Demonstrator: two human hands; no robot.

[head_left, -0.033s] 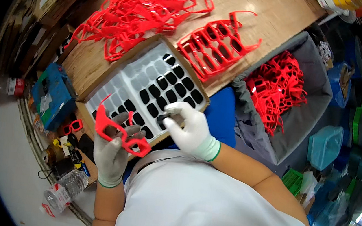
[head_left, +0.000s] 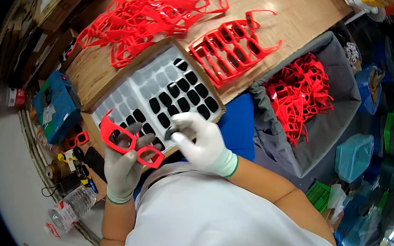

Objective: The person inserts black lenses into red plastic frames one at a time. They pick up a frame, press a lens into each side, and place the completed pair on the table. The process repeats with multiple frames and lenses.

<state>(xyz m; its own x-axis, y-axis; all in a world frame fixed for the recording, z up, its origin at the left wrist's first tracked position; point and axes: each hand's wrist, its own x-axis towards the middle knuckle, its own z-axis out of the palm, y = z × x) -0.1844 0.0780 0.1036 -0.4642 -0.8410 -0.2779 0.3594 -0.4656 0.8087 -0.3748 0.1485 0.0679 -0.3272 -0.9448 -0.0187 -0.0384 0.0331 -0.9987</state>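
Note:
My left hand (head_left: 120, 172), in a white glove with a green cuff, holds an empty red eyeglass frame (head_left: 107, 132) by its lower edge. In my right hand (head_left: 206, 146), gloved alike, a dark lens (head_left: 170, 132) is pinched between thumb and fingertips. That lens is just right of the frame and apart from it. Under both hands sits a cardboard box (head_left: 221, 110) with a white moulded tray (head_left: 150, 70). Several black lenses (head_left: 183, 104) fill pockets on its near and right sides; far pockets show pale. My left fingers partly hide the frame's back.
Beyond the box lies a heap of red frames (head_left: 146, 16); to its right stand frames with dark lenses (head_left: 237, 54). A grey-lined bin (head_left: 333, 117) at right holds more red frames. At left are a blue box (head_left: 59, 101), a loose red frame (head_left: 78, 139) and a plastic bottle (head_left: 71, 208).
My right hand has moved slightly left with the lens, closer to the red frame. The frame has turned in my left hand, so its front openings show more.

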